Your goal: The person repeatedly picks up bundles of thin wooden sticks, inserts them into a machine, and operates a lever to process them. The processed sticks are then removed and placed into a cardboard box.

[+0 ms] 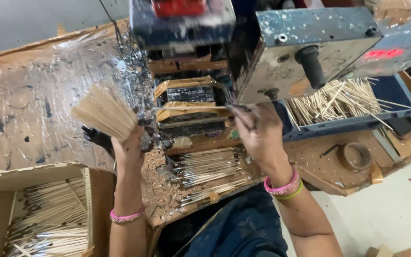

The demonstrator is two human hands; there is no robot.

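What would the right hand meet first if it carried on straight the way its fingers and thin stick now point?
Probably the machine's feed slot: the right hand aims its thin stick leftward into it. Depth is unclear.

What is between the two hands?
In the head view, one thin stick spans from the right hand toward the left hand, crossing the machine's opening.

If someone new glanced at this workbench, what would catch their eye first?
Probably the fanned bundle of pale sticks gripped in the left hand, left of the paint-spattered machine. Next, the right hand pinching a single stick toward the machine's middle, with loose sticks in the blue tray behind.
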